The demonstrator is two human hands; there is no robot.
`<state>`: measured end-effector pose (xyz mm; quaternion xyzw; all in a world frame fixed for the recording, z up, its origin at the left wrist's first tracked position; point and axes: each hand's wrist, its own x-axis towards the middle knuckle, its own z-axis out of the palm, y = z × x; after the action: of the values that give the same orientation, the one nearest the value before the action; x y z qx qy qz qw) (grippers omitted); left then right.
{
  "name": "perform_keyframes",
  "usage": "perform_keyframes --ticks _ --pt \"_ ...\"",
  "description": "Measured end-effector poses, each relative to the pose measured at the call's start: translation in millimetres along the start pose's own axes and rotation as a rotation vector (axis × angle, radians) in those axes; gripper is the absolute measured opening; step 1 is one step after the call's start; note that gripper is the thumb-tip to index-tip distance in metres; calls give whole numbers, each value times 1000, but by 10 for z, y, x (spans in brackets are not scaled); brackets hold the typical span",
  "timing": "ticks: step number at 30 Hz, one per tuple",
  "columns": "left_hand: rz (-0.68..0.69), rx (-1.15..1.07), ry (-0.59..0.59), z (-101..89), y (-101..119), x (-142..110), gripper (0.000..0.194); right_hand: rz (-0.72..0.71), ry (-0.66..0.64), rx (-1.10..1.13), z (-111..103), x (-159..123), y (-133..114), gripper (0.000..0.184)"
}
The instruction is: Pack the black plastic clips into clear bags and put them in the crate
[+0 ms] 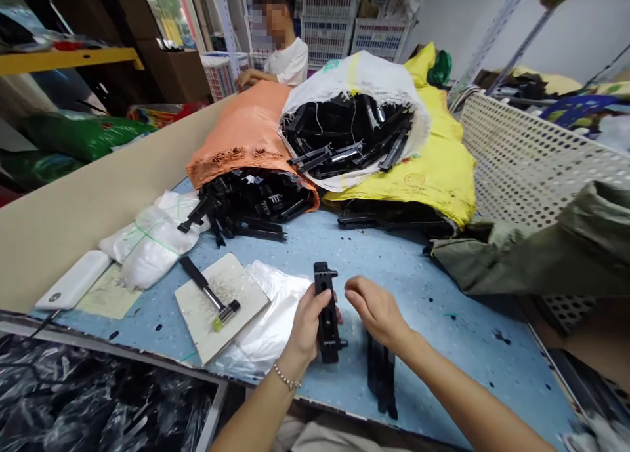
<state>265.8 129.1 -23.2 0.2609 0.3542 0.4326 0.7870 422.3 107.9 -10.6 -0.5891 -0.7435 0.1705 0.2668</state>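
Observation:
My left hand (310,314) is wrapped around a long black plastic part (327,337), held upright, with short pegs sticking out of its right side. Just to the right, my right hand (377,308) has its fingers curled together, apart from that part; whatever they pinch, if anything, is hidden. Beneath my right wrist more black plastic parts (381,380) lie at the table's front edge, partly covered by the hand. Left of my left hand is a stack of clear plastic bags (275,308).
A hammer (209,291) rests on a pale board (197,334). Behind are an orange sack (241,124), a white sack (418,104) and a yellow sack (443,170) holding black parts. A white device (76,281) lies left. A perforated white basket (531,157) stands right. Another person (293,61) is beyond.

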Motion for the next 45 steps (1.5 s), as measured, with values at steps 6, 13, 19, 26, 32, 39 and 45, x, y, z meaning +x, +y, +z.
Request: perform_keyframes --ticks 6,13,19,26,32,39,45 --pt "-178 12 -82 152 -106 -219 35 25 98 -50 -83 94 35 49" --pt "-156 -98 25 72 99 -163 46 -228 -85 61 20 -303 -256 43" --pt "184 288 73 55 155 -279 53 -44 -180 238 273 -649 -441 41" --pt "259 499 12 -223 -345 -77 42 128 -301 330 28 -35 -371 40" --pt "315 828 -145 -66 -909 -125 48 59 -160 25 497 1424 -486 30" --pt "285 820 -141 -277 -484 -190 29 88 -115 58 956 1982 -456 40" --pt "388 379 262 -737 -76 -56 27 224 -103 276 668 1548 -68 26"
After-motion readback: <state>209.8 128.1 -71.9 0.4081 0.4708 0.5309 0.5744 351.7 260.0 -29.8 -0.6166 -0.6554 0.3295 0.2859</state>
